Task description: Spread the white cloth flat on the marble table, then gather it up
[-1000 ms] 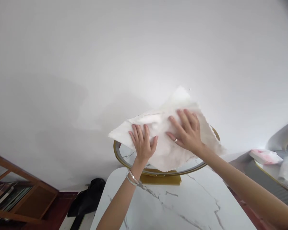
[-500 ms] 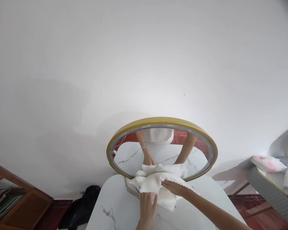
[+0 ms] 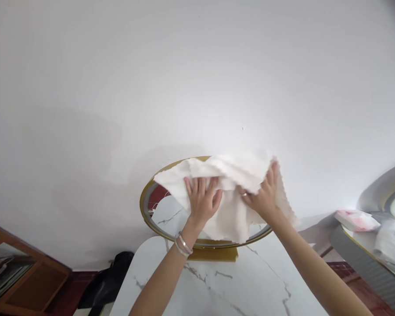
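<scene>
A white cloth [image 3: 230,215] with scalloped edges is spread over much of an oval-looking mirror [image 3: 167,215] with a gold frame. The mirror stands on a gold base [image 3: 213,254] on a white marbled table. My left hand [image 3: 202,199], with bracelets at the wrist, lies on the cloth with its fingers spread. To its right, my right hand [image 3: 265,193], wearing a ring, has its fingers around bunched cloth near the mirror's upper right. Some of the cloth hangs past the frame on the right.
The white marbled table [image 3: 260,285] is below the mirror, against a pale wall. A wooden shelf [image 3: 29,285] and a black bag [image 3: 108,281] are at the lower left. On the right, a side cabinet [image 3: 355,250] holds a pink-and-white packet [image 3: 357,220].
Both hands and the cloth have moved up from the mirror's bottom onto its face. The cloth is spread wider, and the gold base now shows. The view has shifted slightly.
</scene>
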`<state>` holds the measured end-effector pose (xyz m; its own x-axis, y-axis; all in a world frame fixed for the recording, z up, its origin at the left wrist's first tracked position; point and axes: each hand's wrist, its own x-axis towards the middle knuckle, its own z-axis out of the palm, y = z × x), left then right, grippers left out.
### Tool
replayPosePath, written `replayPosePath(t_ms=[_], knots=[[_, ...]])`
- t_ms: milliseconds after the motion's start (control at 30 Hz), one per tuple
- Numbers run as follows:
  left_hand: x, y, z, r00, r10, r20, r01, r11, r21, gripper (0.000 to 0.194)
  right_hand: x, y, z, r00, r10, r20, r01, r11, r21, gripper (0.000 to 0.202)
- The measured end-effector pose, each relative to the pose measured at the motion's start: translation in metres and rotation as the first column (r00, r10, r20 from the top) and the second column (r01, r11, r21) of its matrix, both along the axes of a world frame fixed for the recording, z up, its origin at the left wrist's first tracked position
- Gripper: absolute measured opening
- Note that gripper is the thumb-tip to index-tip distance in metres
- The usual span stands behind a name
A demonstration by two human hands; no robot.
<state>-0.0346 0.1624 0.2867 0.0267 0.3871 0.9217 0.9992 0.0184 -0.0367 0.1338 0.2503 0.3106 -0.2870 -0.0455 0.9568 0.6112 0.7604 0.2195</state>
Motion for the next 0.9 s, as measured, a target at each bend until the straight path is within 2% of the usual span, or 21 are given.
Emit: replayPosePath(t_ms=[33, 100, 133, 200, 267, 367, 400, 467, 533, 600, 633, 667, 733, 767, 800, 833, 867, 900], knots=[[0.009, 0.004, 0.014, 0.998, -0.032, -0.047, 0.033, 0.999, 0.019, 0.041, 0.006, 0.003, -0.001, 0.998, -0.022, -0.056, 0.018, 0.998, -0.058, 0.028], [0.028, 0.011, 0.024, 0.987, -0.106, -0.124, 0.104, 0.994, -0.018, 0.048, 0.020, 0.008, -0.018, 0.987, -0.095, -0.132, 0.068, 0.979, -0.194, 0.042], [0.038, 0.014, 0.020, 0.978, -0.148, -0.149, 0.139, 0.988, -0.067, 0.049, 0.028, 0.010, -0.035, 0.978, -0.136, -0.158, 0.092, 0.962, -0.256, 0.048], [0.057, 0.019, 0.000, 0.953, -0.243, -0.180, 0.208, 0.959, -0.192, 0.049, 0.043, 0.011, -0.078, 0.963, -0.200, -0.178, 0.130, 0.931, -0.342, 0.054], [0.071, 0.022, -0.035, 0.917, -0.352, -0.186, 0.283, 0.906, -0.316, 0.046, 0.056, 0.008, -0.128, 0.967, -0.224, -0.123, 0.157, 0.901, -0.403, 0.050], [0.076, 0.020, -0.105, 0.877, -0.462, -0.128, 0.354, 0.805, -0.476, 0.044, 0.067, -0.005, -0.199, 0.977, -0.204, -0.065, 0.149, 0.864, -0.481, 0.048], [0.074, 0.017, -0.129, 0.885, -0.457, -0.090, 0.352, 0.783, -0.512, 0.043, 0.069, -0.011, -0.219, 0.984, -0.168, -0.061, 0.111, 0.842, -0.529, 0.050], [0.065, 0.006, -0.172, 0.925, -0.379, -0.024, 0.307, 0.784, -0.540, 0.045, 0.073, -0.027, -0.252, 0.999, -0.041, -0.035, 0.010, 0.781, -0.624, 0.049], [0.056, -0.009, -0.206, 0.960, -0.278, 0.022, 0.244, 0.800, -0.548, 0.048, 0.077, -0.046, -0.275, 0.995, 0.094, -0.021, -0.081, 0.691, -0.718, 0.043], [0.051, -0.028, -0.228, 0.976, -0.211, 0.045, 0.200, 0.807, -0.555, 0.049, 0.081, -0.065, -0.289, 0.977, 0.200, -0.069, -0.170, 0.549, -0.818, 0.040], [0.050, -0.038, -0.236, 0.980, -0.192, 0.059, 0.191, 0.804, -0.563, 0.047, 0.083, -0.074, -0.292, 0.965, 0.223, -0.137, -0.225, 0.442, -0.868, 0.043], [0.051, -0.047, -0.242, 0.982, -0.174, 0.078, 0.187, 0.798, -0.572, 0.045, 0.084, -0.082, -0.294, 0.950, 0.215, -0.227, -0.286, 0.305, -0.908, 0.048], [0.056, -0.065, -0.249, 0.982, -0.142, 0.121, 0.186, 0.786, -0.589, 0.034, 0.085, -0.094, -0.292, 0.900, 0.075, -0.429, -0.430, -0.003, -0.903, 0.057], [0.059, -0.073, -0.251, 0.981, -0.126, 0.145, 0.189, 0.785, -0.591, 0.029, 0.084, -0.098, -0.289, 0.865, -0.029, -0.501, -0.500, -0.137, -0.855, 0.060], [0.063, -0.081, -0.252, 0.979, -0.111, 0.170, 0.191, 0.788, -0.586, 0.025, 0.083, -0.101, -0.286, 0.828, -0.122, -0.548, -0.560, -0.236, -0.794, 0.063], [0.067, -0.087, -0.251, 0.977, -0.098, 0.190, 0.191, 0.798, -0.572, 0.024, 0.082, -0.103, -0.282, 0.789, -0.185, -0.586, -0.613, -0.298, -0.732, 0.068], [0.071, -0.093, -0.249, 0.974, -0.085, 0.208, 0.188, 0.814, -0.549, 0.024, 0.080, -0.105, -0.277, 0.749, -0.220, -0.625, -0.660, -0.331, -0.675, 0.075], [0.074, -0.097, -0.246, 0.971, -0.071, 0.226, 0.181, 0.837, -0.517, 0.023, 0.078, -0.107, -0.272, 0.706, -0.240, -0.666, -0.704, -0.341, -0.624, 0.085]])
